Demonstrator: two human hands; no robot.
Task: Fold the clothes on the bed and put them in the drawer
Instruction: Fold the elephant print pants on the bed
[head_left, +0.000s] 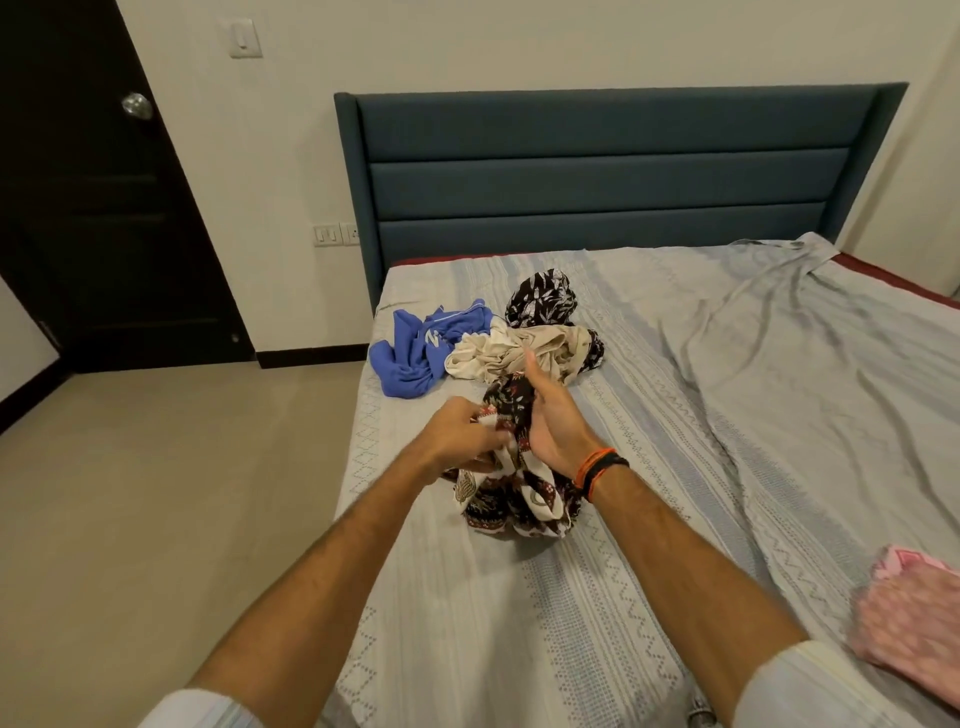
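both hands lift bunched patterned garment (511, 483) just above bed (649, 519). left hand (460, 439) pinches cloth edge; right hand (553, 421) curls round upper bundle. blue garment (415, 348), cream garment (511, 351), black leaf-print garment (543, 299) heaped near headboard. step looks like start of folding; next likely shake cloth flat. drawer out of sight.

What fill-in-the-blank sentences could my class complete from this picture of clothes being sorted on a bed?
1. Both hands, left hand and right hand, hold the dark ____ garment.
2. The crumpled blue garment lies ____ of the beige garment.
3. The headboard is dark ____.
4. The pink cloth lies at the picture's ____ edge.

Missing words: patterned; left; blue; right
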